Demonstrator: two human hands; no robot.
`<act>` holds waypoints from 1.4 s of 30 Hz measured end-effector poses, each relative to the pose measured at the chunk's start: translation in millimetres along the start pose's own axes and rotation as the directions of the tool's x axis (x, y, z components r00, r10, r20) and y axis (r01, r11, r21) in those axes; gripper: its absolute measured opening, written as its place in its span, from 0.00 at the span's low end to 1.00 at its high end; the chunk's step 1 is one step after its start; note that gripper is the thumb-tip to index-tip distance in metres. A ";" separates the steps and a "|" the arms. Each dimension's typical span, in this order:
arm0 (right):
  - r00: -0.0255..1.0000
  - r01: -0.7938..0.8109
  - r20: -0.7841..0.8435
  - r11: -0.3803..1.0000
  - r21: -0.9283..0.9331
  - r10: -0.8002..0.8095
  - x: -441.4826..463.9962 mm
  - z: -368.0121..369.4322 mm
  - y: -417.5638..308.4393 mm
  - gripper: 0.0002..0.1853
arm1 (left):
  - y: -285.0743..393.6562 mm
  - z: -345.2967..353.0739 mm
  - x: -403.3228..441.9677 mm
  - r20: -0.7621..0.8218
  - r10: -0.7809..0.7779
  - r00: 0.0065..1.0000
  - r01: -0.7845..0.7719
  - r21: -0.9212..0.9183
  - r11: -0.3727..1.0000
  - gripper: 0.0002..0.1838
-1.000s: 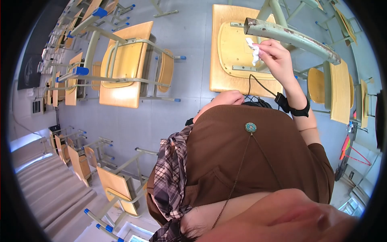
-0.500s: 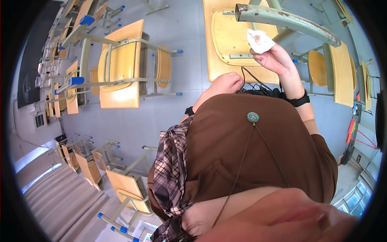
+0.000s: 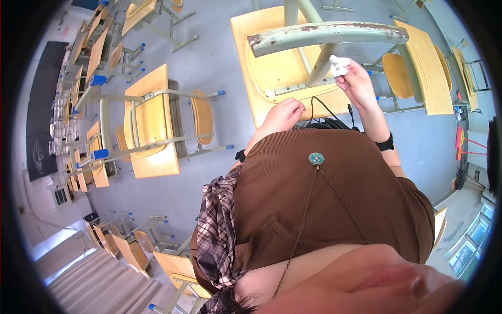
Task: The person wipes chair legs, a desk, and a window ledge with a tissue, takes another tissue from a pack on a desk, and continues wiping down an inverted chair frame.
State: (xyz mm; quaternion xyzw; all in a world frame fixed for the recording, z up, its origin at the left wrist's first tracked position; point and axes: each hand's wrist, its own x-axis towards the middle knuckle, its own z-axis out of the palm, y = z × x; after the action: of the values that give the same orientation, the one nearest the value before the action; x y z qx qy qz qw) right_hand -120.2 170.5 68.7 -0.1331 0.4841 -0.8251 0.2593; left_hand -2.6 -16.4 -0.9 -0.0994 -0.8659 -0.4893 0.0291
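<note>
A person's right hand (image 3: 358,86) pinches a crumpled white tissue (image 3: 339,66) between thumb and fingers, just beside the slanting metal leg (image 3: 318,70) of an upturned chair (image 3: 266,65). The tissue looks feather-light, soft and easily torn, best gripped where it bunches thickest. Near the wooden desktop (image 3: 242,57), the left hand (image 3: 285,113) has its fingers curled inward; whether they hold anything cannot be told.

An upturned chair (image 3: 277,68) lies seat-down on the wooden tabletop (image 3: 264,108), inside its left and near edges; the far right corner is hard to make out.
</note>
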 end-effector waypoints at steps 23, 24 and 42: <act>0.860 0.450 0.098 0.653 -0.610 -0.501 37.7 -44.5 21.3 0.11 | 9.0 26.1 68.4 -0.328 -0.069 0.942 0.061 -0.032 0.998 0.24; 0.870 0.427 0.067 0.679 -0.597 -0.489 37.5 -49.5 28.9 0.10 | 10.3 28.3 67.4 -0.321 -0.105 0.941 0.088 -0.067 0.994 0.24; 0.809 0.511 0.587 0.500 -0.699 -0.007 32.4 10.9 67.0 0.06 | 18.9 6.3 -69.8 -0.371 -0.350 0.860 0.347 -0.078 0.935 0.13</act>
State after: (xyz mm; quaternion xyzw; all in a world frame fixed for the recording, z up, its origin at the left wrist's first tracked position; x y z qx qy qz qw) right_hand -121.9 117.9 14.9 -0.5280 0.7007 -0.4559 0.1495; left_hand 69.8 -11.6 1.4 0.1549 -0.8454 -0.4999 0.1067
